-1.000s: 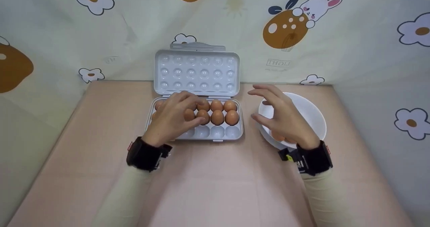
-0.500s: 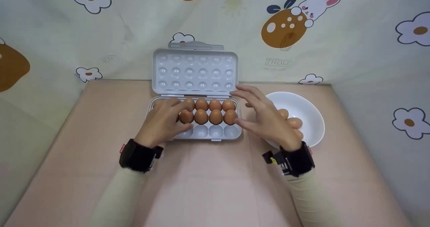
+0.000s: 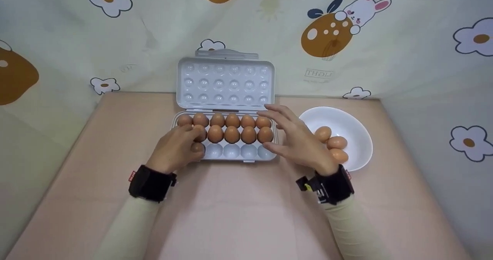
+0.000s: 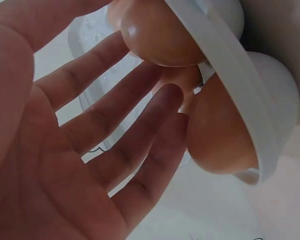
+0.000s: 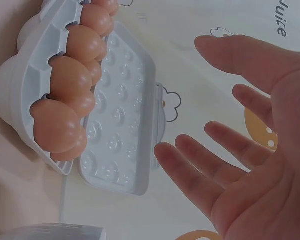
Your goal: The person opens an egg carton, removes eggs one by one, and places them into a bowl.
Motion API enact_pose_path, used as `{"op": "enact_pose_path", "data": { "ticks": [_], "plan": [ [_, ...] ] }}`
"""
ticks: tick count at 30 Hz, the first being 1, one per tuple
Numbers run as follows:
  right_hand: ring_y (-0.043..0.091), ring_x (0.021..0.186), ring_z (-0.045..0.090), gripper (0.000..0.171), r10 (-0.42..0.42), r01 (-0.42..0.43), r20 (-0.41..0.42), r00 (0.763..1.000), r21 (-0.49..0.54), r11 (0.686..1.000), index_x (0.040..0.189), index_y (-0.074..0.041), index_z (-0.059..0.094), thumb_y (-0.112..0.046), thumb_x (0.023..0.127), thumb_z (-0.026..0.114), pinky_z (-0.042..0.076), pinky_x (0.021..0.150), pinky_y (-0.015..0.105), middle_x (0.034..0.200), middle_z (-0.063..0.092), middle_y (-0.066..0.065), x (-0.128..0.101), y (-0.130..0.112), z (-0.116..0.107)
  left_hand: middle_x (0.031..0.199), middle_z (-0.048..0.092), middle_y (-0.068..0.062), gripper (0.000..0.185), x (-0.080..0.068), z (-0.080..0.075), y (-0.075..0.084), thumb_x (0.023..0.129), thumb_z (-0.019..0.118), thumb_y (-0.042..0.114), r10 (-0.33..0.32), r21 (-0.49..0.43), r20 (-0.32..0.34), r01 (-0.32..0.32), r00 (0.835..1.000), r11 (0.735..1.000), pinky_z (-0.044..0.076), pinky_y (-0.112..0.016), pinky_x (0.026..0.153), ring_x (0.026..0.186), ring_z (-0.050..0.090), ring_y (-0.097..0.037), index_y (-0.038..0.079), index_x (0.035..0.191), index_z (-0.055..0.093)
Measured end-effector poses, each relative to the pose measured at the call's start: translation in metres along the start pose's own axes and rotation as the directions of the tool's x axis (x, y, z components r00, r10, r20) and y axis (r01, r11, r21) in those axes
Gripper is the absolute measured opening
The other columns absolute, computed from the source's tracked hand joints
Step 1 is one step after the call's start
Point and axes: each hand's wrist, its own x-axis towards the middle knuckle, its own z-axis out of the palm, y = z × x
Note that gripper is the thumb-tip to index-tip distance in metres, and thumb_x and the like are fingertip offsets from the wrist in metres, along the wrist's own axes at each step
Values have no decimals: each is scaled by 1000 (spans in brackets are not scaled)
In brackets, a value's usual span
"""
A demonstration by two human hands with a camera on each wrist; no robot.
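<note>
Head view: the pale grey plastic egg box [image 3: 231,151] sits on the pink worktop [image 3: 238,206], its dimpled lid [image 3: 226,83] raised at the back; smooth brown eggs [image 3: 232,135], softly shiny and rounded on top, stand upright in its back and middle rows. In the front row, four shallow sockets show at the right and an egg at the left end, partly covered by the left hand [image 3: 169,152]. That hand is unclenched, fingers stretched at the shells. The right hand [image 3: 302,142], released and spread, hovers by the box's right end; beside it, three brown eggs [image 3: 337,143] lie in a white bowl [image 3: 362,148]
</note>
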Motion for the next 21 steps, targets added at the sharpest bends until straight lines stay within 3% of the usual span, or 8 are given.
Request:
{"op": "enact_pose_path", "data": {
  "ticks": [9, 17, 21],
  "plan": [
    [23, 147, 47, 70, 0, 1, 41, 999, -30, 1000, 152, -19, 56, -15, 89, 87, 44, 118, 42, 164, 41, 3, -1, 2, 5, 75, 51, -4, 17, 0, -2, 0, 77, 73, -3, -65, -15, 47, 66, 997, 998, 40, -38, 68, 73, 51, -27, 9, 89, 69],
    [22, 147, 47, 69, -14, 17, 62, 998, -40, 999, 152, -20, 57, -13, 89, 86, 45, 117, 42, 163, 43, 7, -1, 2, 9, 70, 50, -4, 13, 3, 8, 2, 77, 70, -2, -104, 10, 7, 104, 995, 995, 40, -37, 65, 70, 51, -27, 7, 86, 68],
    [22, 147, 47, 71, -2, 4, 79, 997, -31, 1000, 153, -20, 56, -13, 90, 86, 46, 117, 41, 164, 42, 3, -1, 2, 10, 67, 48, -4, 8, 4, 13, 3, 80, 67, -2, -74, 36, -19, 74, 997, 997, 42, -39, 62, 68, 50, -28, 5, 84, 64]
  ]
}}
